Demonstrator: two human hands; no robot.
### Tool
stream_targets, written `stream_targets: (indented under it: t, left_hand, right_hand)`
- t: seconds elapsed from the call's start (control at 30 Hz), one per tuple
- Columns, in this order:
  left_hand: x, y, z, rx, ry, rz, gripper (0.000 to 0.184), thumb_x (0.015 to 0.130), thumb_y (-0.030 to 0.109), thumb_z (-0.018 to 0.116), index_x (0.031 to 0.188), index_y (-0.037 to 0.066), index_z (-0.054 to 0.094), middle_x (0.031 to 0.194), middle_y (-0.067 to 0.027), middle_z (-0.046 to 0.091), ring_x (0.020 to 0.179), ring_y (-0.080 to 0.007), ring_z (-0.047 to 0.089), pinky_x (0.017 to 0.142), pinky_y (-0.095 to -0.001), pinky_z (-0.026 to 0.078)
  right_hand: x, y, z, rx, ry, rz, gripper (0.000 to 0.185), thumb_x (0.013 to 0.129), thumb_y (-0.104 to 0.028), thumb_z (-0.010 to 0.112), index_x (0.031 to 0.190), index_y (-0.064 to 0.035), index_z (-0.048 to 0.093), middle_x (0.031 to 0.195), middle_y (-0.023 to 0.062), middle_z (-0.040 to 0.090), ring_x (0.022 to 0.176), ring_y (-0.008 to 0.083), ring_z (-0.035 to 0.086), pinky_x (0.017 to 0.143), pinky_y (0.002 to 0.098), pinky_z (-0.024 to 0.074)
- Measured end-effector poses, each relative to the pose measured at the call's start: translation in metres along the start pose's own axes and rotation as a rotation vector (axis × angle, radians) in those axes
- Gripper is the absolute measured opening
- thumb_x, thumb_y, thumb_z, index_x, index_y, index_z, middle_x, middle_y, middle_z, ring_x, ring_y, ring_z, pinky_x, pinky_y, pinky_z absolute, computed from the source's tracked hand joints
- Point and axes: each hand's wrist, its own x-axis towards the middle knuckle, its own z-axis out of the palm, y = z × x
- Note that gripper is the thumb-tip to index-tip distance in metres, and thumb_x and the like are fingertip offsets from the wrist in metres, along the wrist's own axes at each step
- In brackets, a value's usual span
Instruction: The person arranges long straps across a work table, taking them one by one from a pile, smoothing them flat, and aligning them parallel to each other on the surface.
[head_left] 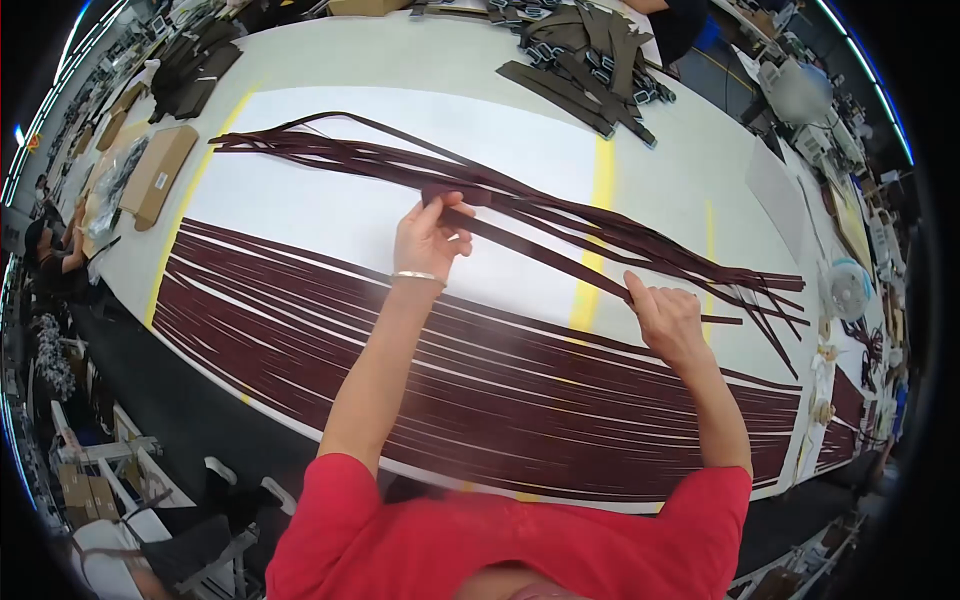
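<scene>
Between my two hands runs a dark maroon strip, pulled fairly straight over the white table. My left hand pinches it near the middle of the table, beside a loose bundle of maroon strips. Farther right, my right hand is closed round the same strip, thumb on top. The bundle lies lengthwise behind both hands, its ends fanning out at the right. Nearer my body, many maroon strips lie side by side along the table's front, below my forearms.
Olive-brown straps with buckles are heaped at the table's back. A cardboard box sits at the left edge. Yellow lines cross the white tabletop. Another person is at the far left. A fan stands right.
</scene>
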Motion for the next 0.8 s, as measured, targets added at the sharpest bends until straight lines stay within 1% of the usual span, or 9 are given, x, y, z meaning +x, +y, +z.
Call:
stream_targets:
  t: [0.13, 0.3, 0.4, 0.47, 0.53, 0.57, 0.67, 0.7, 0.8]
  left_hand:
    - [0.006, 0.004, -0.021, -0.030, 0.149, 0.070, 0.017, 0.090, 0.023, 0.052, 0.090, 0.006, 0.057, 0.077, -0.0086, 0.060, 0.059, -0.0135, 0.051, 0.045, -0.0241, 0.036]
    - [0.022, 0.025, -0.057, -0.043, 0.401, 0.026, 0.021, 0.091, 0.026, 0.050, 0.086, 0.007, 0.055, 0.075, -0.0092, 0.061, 0.056, -0.0136, 0.049, 0.044, -0.0221, 0.032]
    - [0.038, 0.033, -0.138, -0.389, 0.114, -0.007, 0.020, 0.090, 0.025, 0.052, 0.082, 0.007, 0.057, 0.077, -0.0095, 0.062, 0.057, -0.0145, 0.050, 0.046, -0.0216, 0.036]
    - [0.033, 0.041, -0.143, -0.417, 0.237, 0.020, 0.019, 0.090, 0.021, 0.053, 0.077, 0.007, 0.058, 0.078, -0.0099, 0.062, 0.057, -0.0159, 0.052, 0.047, -0.0229, 0.042]
    - [0.022, 0.037, -0.144, -0.415, 0.024, 0.030, 0.011, 0.086, 0.013, 0.057, 0.081, 0.004, 0.060, 0.087, -0.0134, 0.063, 0.076, -0.0220, 0.060, 0.067, -0.0297, 0.052]
    - [0.014, 0.027, -0.130, -0.370, 0.040, 0.049, 0.009, 0.085, 0.011, 0.058, 0.083, 0.003, 0.060, 0.091, -0.0147, 0.063, 0.083, -0.0239, 0.060, 0.073, -0.0319, 0.052]
    - [-0.015, 0.006, -0.085, -0.318, -0.101, 0.005, 0.012, 0.082, 0.004, 0.059, 0.092, -0.002, 0.059, 0.105, -0.0188, 0.060, 0.101, -0.0296, 0.058, 0.091, -0.0377, 0.048]
    - [-0.022, -0.002, -0.074, -0.262, -0.096, -0.013, 0.013, 0.083, 0.005, 0.058, 0.094, -0.002, 0.058, 0.106, -0.0190, 0.059, 0.100, -0.0294, 0.058, 0.090, -0.0371, 0.048]
    - [-0.040, -0.015, -0.044, -0.013, -0.048, -0.100, 0.017, 0.087, 0.011, 0.056, 0.098, -0.002, 0.056, 0.102, -0.0187, 0.060, 0.094, -0.0270, 0.061, 0.081, -0.0335, 0.052]
  right_hand:
    - [-0.022, 0.016, -0.001, -0.033, 0.009, 0.012, 0.030, 0.075, -0.007, 0.055, 0.104, -0.0014, 0.057, 0.052, 0.0002, 0.042, 0.044, 0.0140, 0.044, 0.042, 0.0295, 0.0328]
    - [-0.074, 0.061, -0.005, 0.269, -0.249, 0.461, 0.015, 0.085, -0.016, 0.057, 0.094, -0.0042, 0.059, 0.061, 0.0103, 0.055, 0.054, 0.0275, 0.054, 0.051, 0.0343, 0.0395]
    - [-0.108, 0.102, -0.009, 0.386, -0.395, 0.846, 0.025, 0.089, -0.023, 0.049, 0.086, 0.0000, 0.058, 0.066, 0.0174, 0.057, 0.062, 0.0312, 0.056, 0.058, 0.0378, 0.0411]
    - [-0.147, 0.144, 0.000, 0.396, -0.432, 0.914, 0.029, 0.089, -0.026, 0.048, 0.084, 0.0006, 0.058, 0.071, 0.0183, 0.059, 0.065, 0.0326, 0.056, 0.062, 0.0392, 0.0414]
    - [-0.170, 0.175, 0.008, 0.204, -0.489, 0.957, 0.029, 0.089, -0.026, 0.045, 0.089, 0.0003, 0.058, 0.075, 0.0183, 0.060, 0.073, 0.0341, 0.058, 0.067, 0.0412, 0.0426]
    - [-0.165, 0.180, 0.008, -0.139, -0.804, 1.085, 0.026, 0.087, -0.020, 0.049, 0.101, -0.0015, 0.057, 0.092, 0.0190, 0.061, 0.092, 0.0334, 0.057, 0.079, 0.0419, 0.0428]
    - [-0.101, 0.129, 0.023, -0.253, -0.301, 0.745, 0.034, 0.082, -0.014, 0.055, 0.115, -0.0057, 0.053, 0.112, 0.0171, 0.056, 0.109, 0.0324, 0.050, 0.090, 0.0418, 0.0395]
    - [-0.062, 0.099, 0.030, 0.065, -0.277, 0.693, 0.047, 0.076, -0.009, 0.061, 0.122, -0.0074, 0.050, 0.127, 0.0130, 0.048, 0.116, 0.0319, 0.045, 0.096, 0.0415, 0.0356]
    - [0.031, -0.019, 0.053, 0.613, -0.123, 0.229, 0.054, 0.077, -0.017, 0.064, 0.127, -0.0073, 0.045, 0.133, 0.0139, 0.043, 0.129, 0.0302, 0.033, 0.107, 0.0429, 0.0235]
